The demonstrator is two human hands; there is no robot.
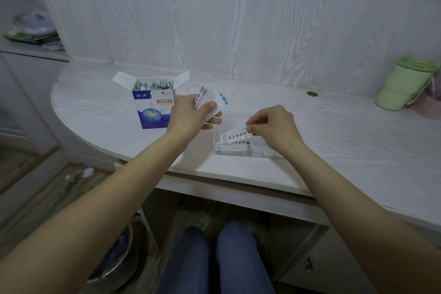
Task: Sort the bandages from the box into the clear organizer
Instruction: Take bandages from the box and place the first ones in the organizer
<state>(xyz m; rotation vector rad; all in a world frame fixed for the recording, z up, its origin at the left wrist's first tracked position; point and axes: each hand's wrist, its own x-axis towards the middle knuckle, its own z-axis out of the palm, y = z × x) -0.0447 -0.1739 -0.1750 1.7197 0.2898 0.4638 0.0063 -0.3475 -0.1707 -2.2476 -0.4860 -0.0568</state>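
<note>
Over the pale wood-grain counter (334, 126), the right hand (274, 126) pinches a white printed bandage strip (235, 135) above the clear plastic organizer (238, 150), mid-placement; the left hand (191, 114) grips spare white wrapped bandages (210, 102) beside the open blue-and-white cardboard box (152, 107); next, probably lowering it flat.

Left hand (191, 112): grips bandages (210, 102) beside box (154, 105).
Right hand (274, 126): pinches bandage (235, 135) over organizer (238, 150).

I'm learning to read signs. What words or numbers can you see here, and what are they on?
"创口贴": orange letters on the front of the box.
White brand mark at the box's top left: too blurred to read.
Print on the bandage the right hand pinches: too blurred.
Print on the bandages the left hand holds: too blurred.
</note>
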